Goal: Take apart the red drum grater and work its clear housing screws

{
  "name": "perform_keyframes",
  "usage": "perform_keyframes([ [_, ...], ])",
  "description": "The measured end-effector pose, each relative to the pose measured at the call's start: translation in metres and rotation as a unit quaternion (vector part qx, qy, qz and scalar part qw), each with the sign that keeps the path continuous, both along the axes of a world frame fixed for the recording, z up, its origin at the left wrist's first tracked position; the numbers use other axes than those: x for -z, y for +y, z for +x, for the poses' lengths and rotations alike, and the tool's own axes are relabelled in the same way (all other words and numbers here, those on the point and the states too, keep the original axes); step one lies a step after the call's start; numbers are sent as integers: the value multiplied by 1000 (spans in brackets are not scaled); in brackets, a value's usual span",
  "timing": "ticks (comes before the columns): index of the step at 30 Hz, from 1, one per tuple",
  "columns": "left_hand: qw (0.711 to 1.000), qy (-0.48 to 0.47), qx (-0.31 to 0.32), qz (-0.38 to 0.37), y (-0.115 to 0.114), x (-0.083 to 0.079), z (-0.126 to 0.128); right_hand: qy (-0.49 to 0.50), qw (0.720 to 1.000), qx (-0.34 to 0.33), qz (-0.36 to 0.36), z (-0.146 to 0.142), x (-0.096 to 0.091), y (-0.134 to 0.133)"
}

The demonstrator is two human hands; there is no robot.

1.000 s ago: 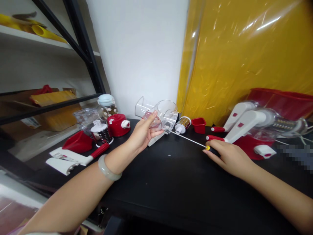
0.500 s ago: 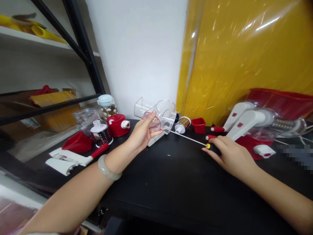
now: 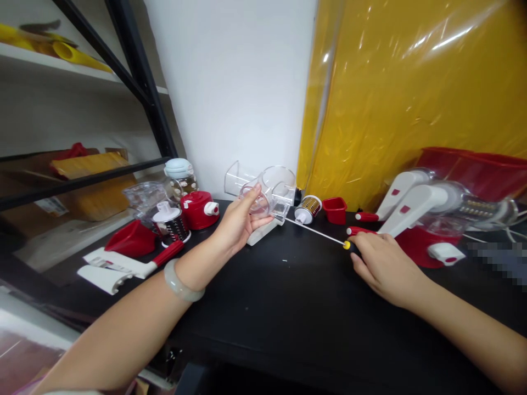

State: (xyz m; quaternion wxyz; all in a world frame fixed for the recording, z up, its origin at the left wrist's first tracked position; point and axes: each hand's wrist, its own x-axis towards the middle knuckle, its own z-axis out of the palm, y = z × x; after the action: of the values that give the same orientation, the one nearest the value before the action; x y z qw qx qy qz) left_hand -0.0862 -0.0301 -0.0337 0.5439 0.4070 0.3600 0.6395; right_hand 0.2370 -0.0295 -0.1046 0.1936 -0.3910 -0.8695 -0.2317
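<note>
Held up just above the table is a clear plastic grater housing (image 3: 279, 181), with round openings and a feed chute. My left hand (image 3: 242, 219) is closed on its near side, thumb across the front ring. In my right hand (image 3: 382, 263) is a screwdriver (image 3: 317, 232) with a long thin shaft and a yellow-and-black handle. Its shaft points left, and the tip is at the housing's lower right edge; whether it sits in a screw is too small to tell. A white flat part (image 3: 261, 232) lies under the housing, partly behind my left hand.
Behind the housing are a drum grater (image 3: 308, 209) and a small red cup (image 3: 335, 211). At left lie a red base (image 3: 200, 210), a white crank handle (image 3: 119, 262) and a red pusher (image 3: 130, 238). Assembled graters (image 3: 428, 206) stand at right, on the black table (image 3: 280, 318).
My right hand's fingers have shifted and wrapped further round the screwdriver handle. The housing and screwdriver have moved very slightly left.
</note>
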Motion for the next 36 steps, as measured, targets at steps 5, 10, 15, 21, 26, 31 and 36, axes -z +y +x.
perform_keyframes([
  [5, 1000, 0, -4, 6, 3, 0, -2, 29, 999, -30, 6, 0, 7, 3],
  [10, 1000, 13, -3, 2, 2, 0, -3, 66, 996, -15, -58, 4, 7, 6],
  [15, 1000, 22, -1, 1, 3, 1, -3, 129, 984, 5, -123, 6, 6, 6],
  [21, 1000, 28, -2, 1, 4, 2, -4, 134, 970, 29, -200, 3, 2, 1],
  [26, 1000, 15, -23, 10, 4, -1, -5, 110, 973, -25, -203, 4, 4, 3],
  [31, 999, 21, -41, 26, 4, -3, -6, 140, 964, -54, -218, 3, 8, 6],
  [36, 999, 31, -28, 27, 2, -5, -5, 199, 948, -66, -241, 2, 11, 9],
])
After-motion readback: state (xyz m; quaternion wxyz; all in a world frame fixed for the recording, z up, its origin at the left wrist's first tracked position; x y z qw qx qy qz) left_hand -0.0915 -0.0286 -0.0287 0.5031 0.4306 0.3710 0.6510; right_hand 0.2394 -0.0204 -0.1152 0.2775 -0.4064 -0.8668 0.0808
